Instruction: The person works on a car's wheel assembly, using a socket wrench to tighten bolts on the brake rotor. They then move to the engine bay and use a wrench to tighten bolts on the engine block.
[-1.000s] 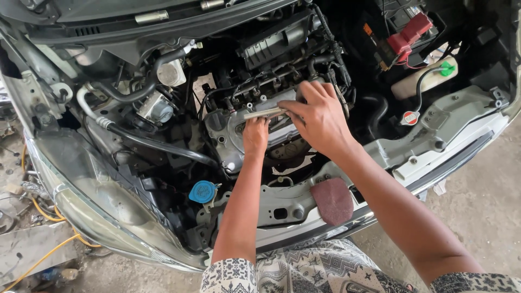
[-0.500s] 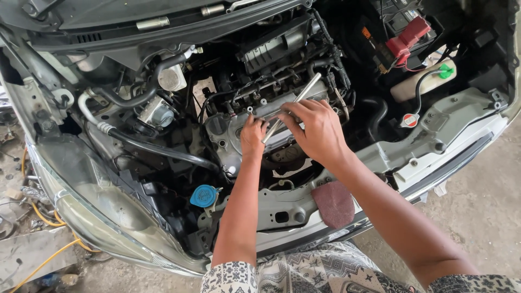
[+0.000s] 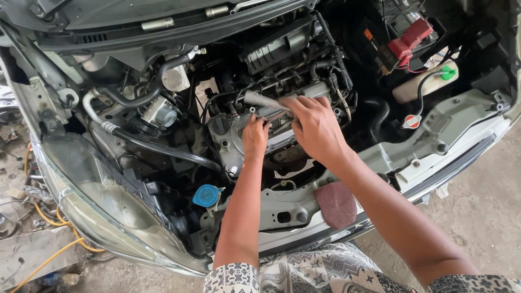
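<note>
Head view: over a grimy cast-metal engine (image 3: 255, 138) ringed by ribbed black rubber hoses (image 3: 163, 149), the right hand (image 3: 317, 127) closes its fingers on a dull grey, flat metal tool (image 3: 266, 101) that juts leftward from its grip. The left hand (image 3: 255, 135) rests just below the tool, fingers curled against the engine top, holding nothing; a round blue cap (image 3: 207, 195) sits well below

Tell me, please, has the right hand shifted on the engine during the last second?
Yes. The right hand, which was farther from the blue cap, has slid nearer it along the engine, toward the left hand.
</note>
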